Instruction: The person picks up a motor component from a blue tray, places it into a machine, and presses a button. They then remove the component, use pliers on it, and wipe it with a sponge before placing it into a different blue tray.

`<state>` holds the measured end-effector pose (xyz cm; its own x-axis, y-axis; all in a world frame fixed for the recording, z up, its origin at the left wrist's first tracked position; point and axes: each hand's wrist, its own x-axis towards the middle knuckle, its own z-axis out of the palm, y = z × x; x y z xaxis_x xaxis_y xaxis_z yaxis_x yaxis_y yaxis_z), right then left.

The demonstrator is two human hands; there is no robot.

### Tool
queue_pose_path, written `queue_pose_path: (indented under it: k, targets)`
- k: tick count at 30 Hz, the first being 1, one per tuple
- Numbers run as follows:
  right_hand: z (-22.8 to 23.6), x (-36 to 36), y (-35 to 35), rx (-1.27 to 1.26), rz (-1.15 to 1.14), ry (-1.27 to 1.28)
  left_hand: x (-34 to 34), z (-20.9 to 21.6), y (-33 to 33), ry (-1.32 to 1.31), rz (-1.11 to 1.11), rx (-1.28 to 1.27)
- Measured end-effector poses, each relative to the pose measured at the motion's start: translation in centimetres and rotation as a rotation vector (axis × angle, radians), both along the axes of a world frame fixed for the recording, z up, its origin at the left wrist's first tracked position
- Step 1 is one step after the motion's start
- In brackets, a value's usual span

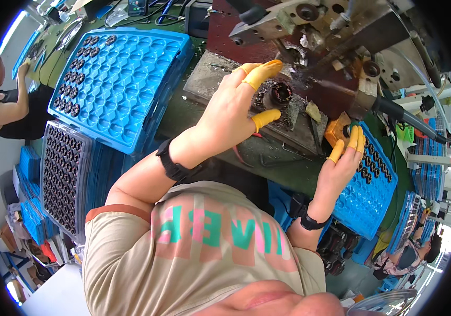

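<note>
My left hand (226, 108), with yellow finger cots on its fingertips, reaches over the metal machine base. Its thumb and fingers are spread apart on either side of a dark, round, hollow part (279, 96) standing upright; no grip on it shows. My right hand (343, 164) also wears yellow finger cots. Its fingers stretch out over an orange control box (336, 129) with a green button (353, 128); the fingertips are at the button, but I cannot tell whether they press it. Above the round part is the metal machine head (309, 52).
At left lies a large blue tray (131, 79) with black ring parts in some pockets. Below it is a stack topped by a filled tray (65, 174). Another blue tray (365, 203) lies at right. Red-handled pliers (242, 157) lie near the table edge. A person (12, 100) sits far left.
</note>
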<state>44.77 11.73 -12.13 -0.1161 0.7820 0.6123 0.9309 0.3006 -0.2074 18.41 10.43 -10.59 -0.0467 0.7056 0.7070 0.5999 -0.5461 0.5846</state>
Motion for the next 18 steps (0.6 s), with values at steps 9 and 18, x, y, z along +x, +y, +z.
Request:
queue_pose_path:
  k: [9, 18]
  targets:
    - [-1.6, 1.5, 0.3, 0.138, -0.067, -0.232, -15.1, 7.2, -8.3, 0.411, -0.008, -0.604]
    - [0.2, 1.5, -2.4, 0.124, 0.040, 0.101, -37.6, 3.5, -1.9, 0.591, 0.489, -0.656]
